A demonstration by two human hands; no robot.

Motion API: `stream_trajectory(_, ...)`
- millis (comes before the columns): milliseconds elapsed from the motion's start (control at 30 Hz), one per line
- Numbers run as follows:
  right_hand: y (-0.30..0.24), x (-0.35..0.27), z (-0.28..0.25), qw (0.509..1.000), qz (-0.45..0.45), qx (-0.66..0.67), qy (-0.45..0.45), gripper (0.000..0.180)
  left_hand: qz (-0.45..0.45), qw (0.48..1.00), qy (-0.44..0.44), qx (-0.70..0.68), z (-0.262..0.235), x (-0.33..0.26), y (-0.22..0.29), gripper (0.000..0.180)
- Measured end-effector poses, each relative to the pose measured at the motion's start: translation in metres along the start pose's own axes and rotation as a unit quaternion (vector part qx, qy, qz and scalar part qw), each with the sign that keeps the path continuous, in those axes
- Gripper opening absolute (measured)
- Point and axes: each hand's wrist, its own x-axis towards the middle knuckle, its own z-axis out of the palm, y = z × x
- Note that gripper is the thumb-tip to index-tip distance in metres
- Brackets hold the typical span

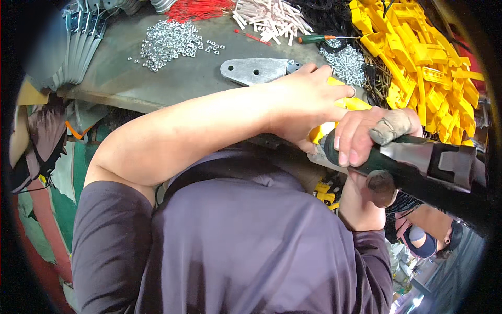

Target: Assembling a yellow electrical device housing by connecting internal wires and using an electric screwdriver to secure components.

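At the bench edge, left hand [306, 99] pressing yellow part [351, 103], right hand [374, 136] gripping tool [418, 167]

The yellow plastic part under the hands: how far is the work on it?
Done: cannot tell; no finished pieces show apart. In hand: the left hand presses the yellow plastic part on the bench edge, while the right hand grips a power tool. Left: a big heap of yellow parts and loose nuts.

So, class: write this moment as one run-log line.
left hand: pressing yellow plastic part on metal bench | right hand: gripping power tool | nearby: metal plate, loose nuts
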Motion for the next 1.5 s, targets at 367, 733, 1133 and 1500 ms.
stream_trajectory(367,-0.004,0.040,-0.048,0.995,-0.076,-0.068,0.019,0.050,-0.019,0.994,-0.068,0.084,-0.005,-0.021,0.045,0.055)
stream_trajectory(733,0.014,0.033,-0.054,0.992,-0.076,-0.102,-0.010,0.043,-0.013,0.993,-0.120,0.010,-0.011,-0.011,0.044,0.055)
stream_trajectory(1133,-0.061,0.006,-0.063,0.986,-0.098,0.003,0.136,0.067,0.043,0.999,-0.011,0.011,0.001,-0.025,0.038,0.055)
stream_trajectory(1500,-0.021,-0.093,-0.120,0.863,-0.087,0.352,0.352,0.033,-0.109,0.983,0.030,-0.143,-0.031,-0.031,0.013,0.081)
